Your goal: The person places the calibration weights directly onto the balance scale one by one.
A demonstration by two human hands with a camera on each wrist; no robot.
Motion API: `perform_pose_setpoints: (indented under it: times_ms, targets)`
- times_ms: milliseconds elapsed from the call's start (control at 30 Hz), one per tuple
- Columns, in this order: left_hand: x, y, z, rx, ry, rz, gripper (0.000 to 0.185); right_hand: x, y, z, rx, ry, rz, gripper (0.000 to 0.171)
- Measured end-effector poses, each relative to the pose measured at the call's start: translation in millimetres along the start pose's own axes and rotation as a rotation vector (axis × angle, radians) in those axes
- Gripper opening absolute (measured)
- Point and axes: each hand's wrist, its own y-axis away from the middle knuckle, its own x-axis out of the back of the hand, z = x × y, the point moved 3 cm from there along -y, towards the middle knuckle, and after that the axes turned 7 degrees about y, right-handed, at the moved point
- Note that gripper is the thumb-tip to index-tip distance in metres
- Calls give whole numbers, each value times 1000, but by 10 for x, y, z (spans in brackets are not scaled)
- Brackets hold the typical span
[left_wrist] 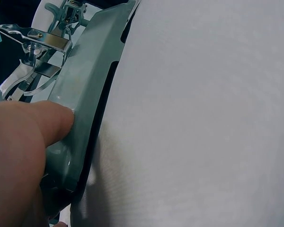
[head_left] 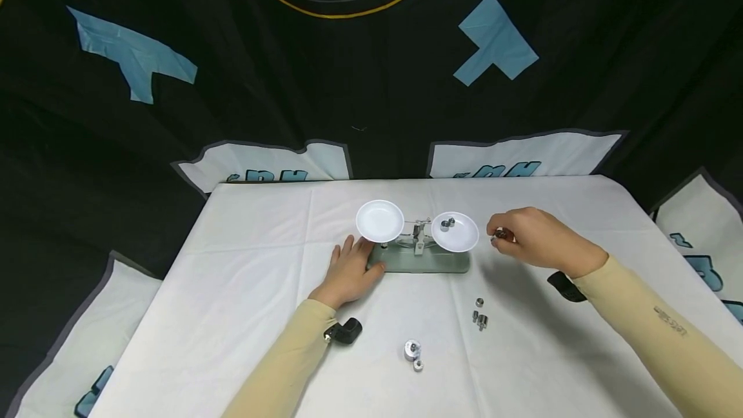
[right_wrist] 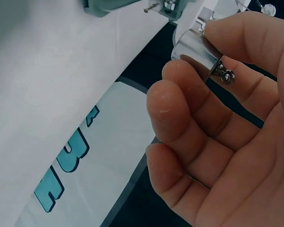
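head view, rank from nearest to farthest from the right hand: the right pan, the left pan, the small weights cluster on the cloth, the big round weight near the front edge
From the right hand:
1. right pan, just to its left.
2. small weights cluster, below it on the cloth.
3. left pan and big round weight: too close to call.

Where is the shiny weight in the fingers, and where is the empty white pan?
shiny weight (right_wrist: 196, 49), right wrist view, its metal side.
empty white pan (head_left: 380, 220), head view, its middle.
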Motion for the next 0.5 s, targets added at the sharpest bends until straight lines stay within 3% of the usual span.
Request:
perform_pose_setpoints:
  times_ms: [500]
  targets:
    - [-2, -3, -11, 2, 9, 8, 66, 36, -402, -112, 57, 29, -41, 12]
